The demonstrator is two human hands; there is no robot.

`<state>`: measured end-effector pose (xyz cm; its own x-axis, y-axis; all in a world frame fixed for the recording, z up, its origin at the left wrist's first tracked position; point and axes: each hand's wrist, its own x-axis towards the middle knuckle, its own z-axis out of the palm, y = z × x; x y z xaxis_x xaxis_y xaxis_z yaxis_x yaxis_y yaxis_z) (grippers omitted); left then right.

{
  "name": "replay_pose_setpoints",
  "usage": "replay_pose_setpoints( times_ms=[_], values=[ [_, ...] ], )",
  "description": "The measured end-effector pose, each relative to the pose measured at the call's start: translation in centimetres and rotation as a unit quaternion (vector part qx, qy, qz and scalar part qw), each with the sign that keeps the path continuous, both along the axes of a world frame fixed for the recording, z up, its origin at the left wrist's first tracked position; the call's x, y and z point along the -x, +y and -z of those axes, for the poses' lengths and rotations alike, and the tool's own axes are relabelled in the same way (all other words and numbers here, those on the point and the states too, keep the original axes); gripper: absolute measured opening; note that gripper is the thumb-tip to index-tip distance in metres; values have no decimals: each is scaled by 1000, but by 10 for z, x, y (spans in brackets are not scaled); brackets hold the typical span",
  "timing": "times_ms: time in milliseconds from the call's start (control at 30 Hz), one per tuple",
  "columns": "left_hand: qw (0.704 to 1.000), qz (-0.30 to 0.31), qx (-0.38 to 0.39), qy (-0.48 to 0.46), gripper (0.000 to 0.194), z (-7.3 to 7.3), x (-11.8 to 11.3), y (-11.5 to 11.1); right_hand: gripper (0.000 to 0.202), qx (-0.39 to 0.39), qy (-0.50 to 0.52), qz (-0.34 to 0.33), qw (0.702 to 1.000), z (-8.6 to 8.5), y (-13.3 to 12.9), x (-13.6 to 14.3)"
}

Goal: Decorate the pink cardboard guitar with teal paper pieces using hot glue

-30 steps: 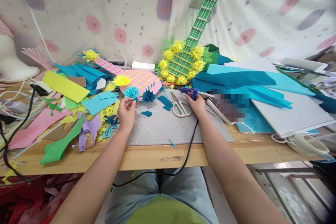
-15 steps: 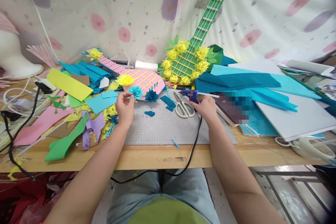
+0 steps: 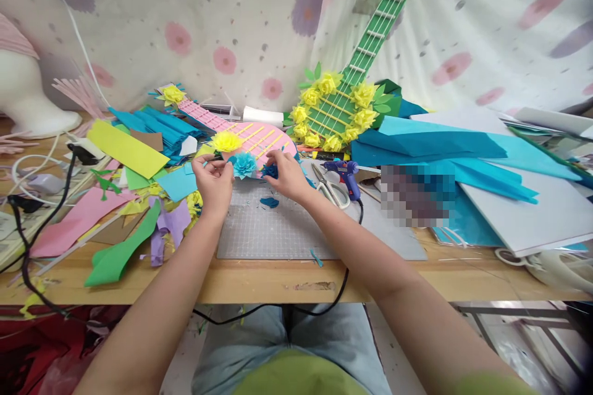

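Note:
A pink paper guitar (image 3: 271, 137) with yellow strings lies at the back of the grey cutting mat (image 3: 287, 231). Along its near edge are a yellow flower (image 3: 226, 141), a light blue flower (image 3: 244, 165) and a dark blue flower (image 3: 270, 170). My left hand (image 3: 214, 184) is closed just left of the light blue flower; what its fingers hold, if anything, is too small to name. The fingers of my right hand (image 3: 290, 176) are curved round the dark blue flower. To its right are white-handled scissors (image 3: 334, 192) and a blue glue gun (image 3: 345, 174).
A green paper guitar (image 3: 343, 102) leans on the curtain behind. Blue paper (image 3: 430, 145) and white board (image 3: 532, 213) cover the right side. Coloured scraps and a green strip (image 3: 123, 247) lie left. A black cord hangs over the front edge.
My right hand has let go of the glue gun, which now lies beside the scissors, and has moved left to the dark blue flower. My left hand has stayed near the light blue flower.

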<state>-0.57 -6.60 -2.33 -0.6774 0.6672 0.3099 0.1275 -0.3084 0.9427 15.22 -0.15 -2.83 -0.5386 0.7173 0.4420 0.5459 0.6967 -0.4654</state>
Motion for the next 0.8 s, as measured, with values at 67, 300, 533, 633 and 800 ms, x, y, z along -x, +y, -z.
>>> replay_pose_setpoints(
  times_ms=[67, 300, 533, 633, 800],
  values=[
    [1000, 6, 20, -4, 38, 1, 2, -1, 40, -14, -25, 0, 1000, 4, 5, 13],
    [990, 64, 113, 59, 41, -1, 10, 7, 35, 13, 19, 2, 1000, 7, 6, 7],
    [934, 86, 253, 238, 44, -13, 2, 29, 9, 100, 51, -3, 994, 4, -3, -24],
    [904, 89, 304, 286, 48, -21, -6, 34, 7, 223, 49, -65, 971, -1, 1, -37],
    [866, 78, 365, 332, 54, -32, -14, 41, 22, 421, -40, -197, 885, -9, 13, -67]
  ],
)
